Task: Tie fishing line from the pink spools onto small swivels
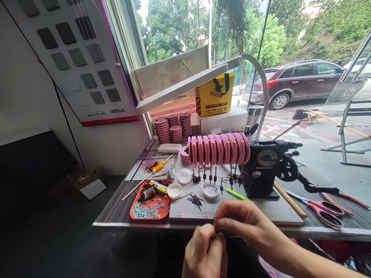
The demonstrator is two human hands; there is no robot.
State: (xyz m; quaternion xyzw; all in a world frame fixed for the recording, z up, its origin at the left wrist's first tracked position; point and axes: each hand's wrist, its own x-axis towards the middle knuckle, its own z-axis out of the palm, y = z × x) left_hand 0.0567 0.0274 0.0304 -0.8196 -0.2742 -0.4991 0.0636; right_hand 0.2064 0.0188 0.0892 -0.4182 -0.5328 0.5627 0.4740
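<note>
White wall [26, 88] carrying a sample board [78, 58] of grey tiles; large window [232, 34] showing trees and a parked car [301, 81] in daylight; dark striped tabletop [116, 210]; white desk lamp [188, 83] arching overhead; dark floor [43, 216] lying below.

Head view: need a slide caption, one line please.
Both hands pinch something tiny at the table edge, before a row of pink spools.
</note>
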